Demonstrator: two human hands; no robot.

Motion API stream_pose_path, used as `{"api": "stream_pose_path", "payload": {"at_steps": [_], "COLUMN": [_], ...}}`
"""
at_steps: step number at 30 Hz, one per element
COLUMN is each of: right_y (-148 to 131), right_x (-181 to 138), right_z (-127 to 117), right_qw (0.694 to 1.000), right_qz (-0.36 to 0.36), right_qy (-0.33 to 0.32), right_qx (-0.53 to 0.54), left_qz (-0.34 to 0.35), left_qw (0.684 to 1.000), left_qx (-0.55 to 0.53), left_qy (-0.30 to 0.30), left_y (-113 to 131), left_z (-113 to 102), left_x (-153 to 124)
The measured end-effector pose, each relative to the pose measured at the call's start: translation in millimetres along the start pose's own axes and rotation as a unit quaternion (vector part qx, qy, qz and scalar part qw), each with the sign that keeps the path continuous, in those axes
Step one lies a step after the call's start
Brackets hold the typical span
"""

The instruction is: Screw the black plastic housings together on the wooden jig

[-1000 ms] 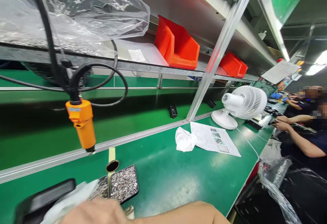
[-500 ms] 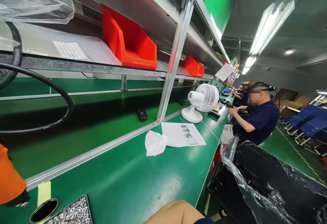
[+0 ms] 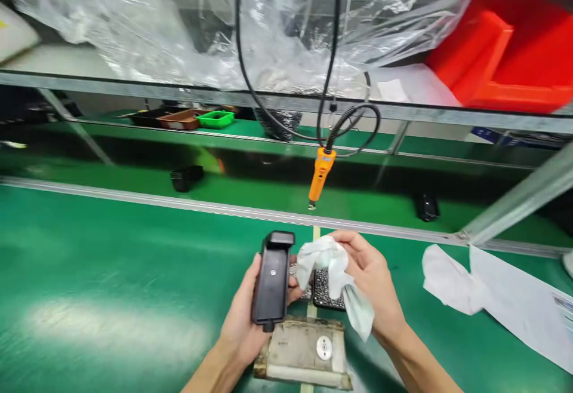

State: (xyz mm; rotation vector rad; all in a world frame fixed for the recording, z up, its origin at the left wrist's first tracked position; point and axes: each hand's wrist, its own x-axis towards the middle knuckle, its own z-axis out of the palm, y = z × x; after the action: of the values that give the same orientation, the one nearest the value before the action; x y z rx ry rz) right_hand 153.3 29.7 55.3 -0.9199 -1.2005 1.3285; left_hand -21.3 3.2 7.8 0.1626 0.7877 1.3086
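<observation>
My left hand [image 3: 244, 327] grips a long black plastic housing [image 3: 273, 276], held upright above the green bench [image 3: 111, 285]. My right hand [image 3: 369, 276] holds a crumpled white cloth [image 3: 333, 267] right beside the housing's upper part. Under both hands lie a dark tray of small screws [image 3: 326, 292], mostly hidden, and a worn beige block with a round metal disc [image 3: 308, 348]. An orange electric screwdriver [image 3: 320, 173] hangs on a black cable just beyond the hands.
A second white cloth [image 3: 450, 282] and a printed sheet [image 3: 523, 297] lie at right. Black parts [image 3: 187, 178] [image 3: 427, 206] ride the conveyor behind the metal rail. The shelf above holds clear plastic bags [image 3: 215, 22] and a red bin [image 3: 505, 52]. Small trays [image 3: 215, 119] sit far back.
The view has swung from the right side of the line, with co-workers and a fan, back down to the bench in front. Both hands are now in view, holding the housing and the cloth.
</observation>
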Motion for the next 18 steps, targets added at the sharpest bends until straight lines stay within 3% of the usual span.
{"api": "stream_pose_path", "payload": {"at_steps": [3, 5, 8, 10, 12, 15, 18], "right_y": [11.3, 24.2, 41.3, 46.1, 44.9, 34.4, 20.8], "right_x": [-7.0, -19.1, -30.0, -30.3, -27.8, -25.4, -24.7], "right_z": [4.4, 13.1, 23.9, 27.7, 29.7, 22.6, -16.1], "right_qw": [0.995, 0.959, 0.810, 0.745, 0.746, 0.803, 0.858], "right_qz": [-0.039, -0.164, -0.395, -0.453, -0.465, -0.449, -0.346], "right_qy": [-0.029, -0.054, -0.053, -0.034, -0.044, -0.112, -0.109], "right_qx": [-0.086, -0.223, -0.430, -0.488, -0.474, -0.375, -0.363], "left_qz": [-0.032, -0.068, -0.084, -0.075, -0.080, -0.111, -0.081], "left_qw": [0.999, 0.996, 0.993, 0.993, 0.993, 0.991, 0.992], "left_qx": [-0.012, -0.039, -0.059, -0.061, -0.058, -0.053, -0.072], "left_qy": [-0.024, -0.033, -0.065, -0.069, -0.070, -0.062, -0.070], "left_y": [-3.6, -8.1, -11.9, -13.1, -14.1, -14.5, -10.8], "left_z": [-3.5, -4.4, -8.1, -9.7, -8.6, -3.5, -1.1], "left_x": [2.0, 2.4, 2.4, 2.5, 2.7, 3.5, 6.2]}}
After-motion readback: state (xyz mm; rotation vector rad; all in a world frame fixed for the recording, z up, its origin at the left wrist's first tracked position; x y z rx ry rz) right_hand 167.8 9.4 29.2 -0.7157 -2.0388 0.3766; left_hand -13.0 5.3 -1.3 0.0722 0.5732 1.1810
